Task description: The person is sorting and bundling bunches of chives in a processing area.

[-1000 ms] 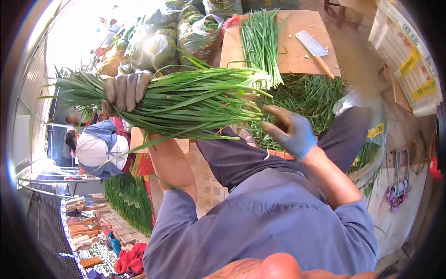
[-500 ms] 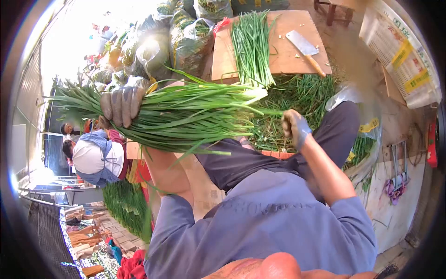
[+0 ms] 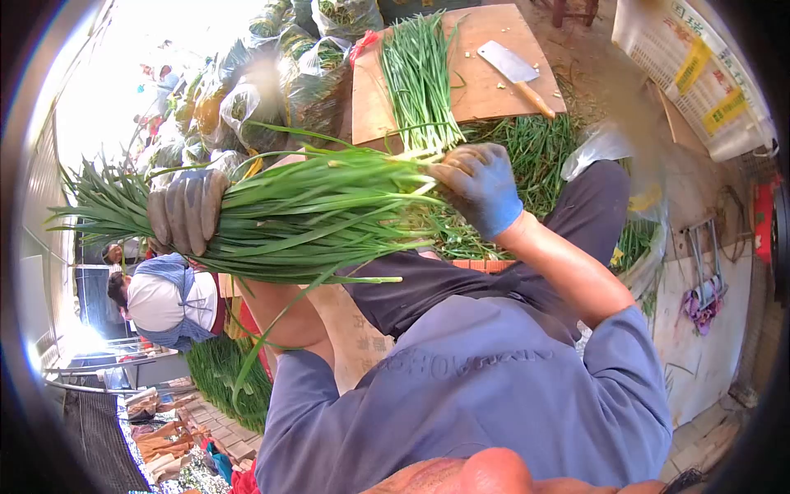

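Observation:
My gloved left hand [image 3: 189, 212] is wrapped round the leafy part of a thick bunch of garlic chives [image 3: 321, 216], held sideways above my lap. At the pale stem ends, my right hand [image 3: 477, 188], in a blue and brown-stained glove, has its fingers closed on some of the stems. Their exact grip is partly hidden by the back of the hand. Just beyond, a second bunch of garlic chives [image 3: 417, 78] lies on a wooden board [image 3: 485, 25], and to its right rests a cleaver [image 3: 514, 70] with a wooden handle.
Loose green trimmings [image 3: 535, 148] cover the ground below the board. Several filled plastic bags [image 3: 309, 90] stand at the back left. A white printed crate [image 3: 699, 74] is at the right. Another person [image 3: 174, 296] bends at the left, near more chives [image 3: 226, 375].
My right hand has moved left and up from beside the bunch, where it pulled a thin stem away, to the pale stem ends. My left hand keeps its hold, and the view has shifted slightly.

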`<action>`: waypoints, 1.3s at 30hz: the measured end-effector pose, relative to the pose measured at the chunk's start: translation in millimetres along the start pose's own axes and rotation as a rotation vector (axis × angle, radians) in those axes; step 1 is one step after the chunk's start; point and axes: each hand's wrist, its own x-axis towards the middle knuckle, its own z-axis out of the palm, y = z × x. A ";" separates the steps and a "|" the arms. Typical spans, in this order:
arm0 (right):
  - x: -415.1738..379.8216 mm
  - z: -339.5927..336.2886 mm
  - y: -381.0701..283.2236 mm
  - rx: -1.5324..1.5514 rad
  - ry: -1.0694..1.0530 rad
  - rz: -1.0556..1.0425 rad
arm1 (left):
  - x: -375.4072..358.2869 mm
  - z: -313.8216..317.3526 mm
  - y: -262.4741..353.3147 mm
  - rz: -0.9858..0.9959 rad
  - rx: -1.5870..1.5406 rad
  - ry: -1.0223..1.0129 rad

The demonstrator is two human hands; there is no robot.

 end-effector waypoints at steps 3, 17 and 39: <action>-15.2 -9.7 8.5 0.048 -0.090 0.067 | -7.9 -7.3 8.2 -0.033 0.099 -0.043; -97.1 -11.0 38.5 -0.263 -0.981 0.263 | -7.8 11.2 28.4 0.055 0.133 0.259; 41.9 25.5 -2.3 1.060 -0.703 0.473 | 16.1 10.1 4.6 -0.028 -0.056 -0.221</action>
